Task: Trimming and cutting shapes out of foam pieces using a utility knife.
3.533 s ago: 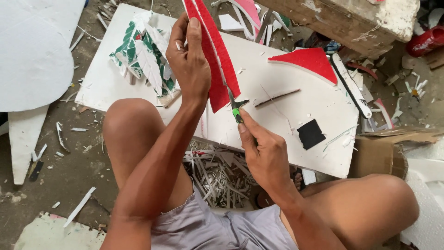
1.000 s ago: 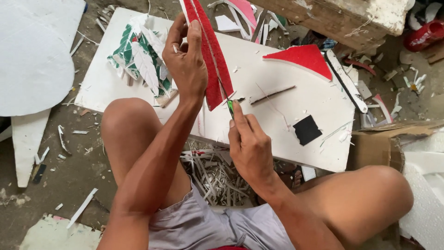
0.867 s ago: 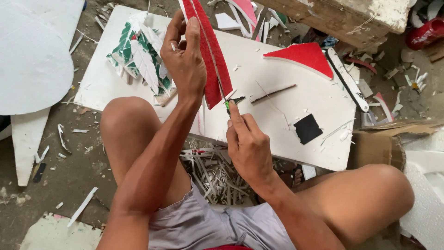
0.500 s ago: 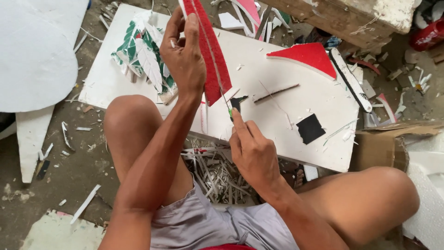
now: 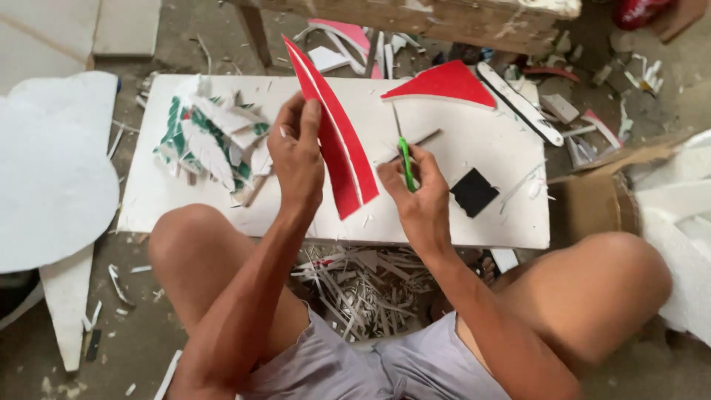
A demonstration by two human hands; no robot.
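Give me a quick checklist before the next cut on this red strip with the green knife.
1. Left hand holds red strip firmly: ok.
2. Right hand grip on green knife: ok.
3. Blade tip clear of left fingers: ok, gap visible.
4. Blade sharpness: cannot tell.
5. White board bare under the strip: ok.
6. Black square away from the cutting path: ok.

The curved strip (image 5: 333, 141) is showing red with a thin white line running along its length. The knife (image 5: 405, 159) is showing a bright green handle. The triangular piece (image 5: 444, 83) is showing solid red. The small square (image 5: 474, 192) is showing black. The board (image 5: 489, 148) is showing plain white. The pile of offcuts (image 5: 211, 141) is showing green, white and a little red.
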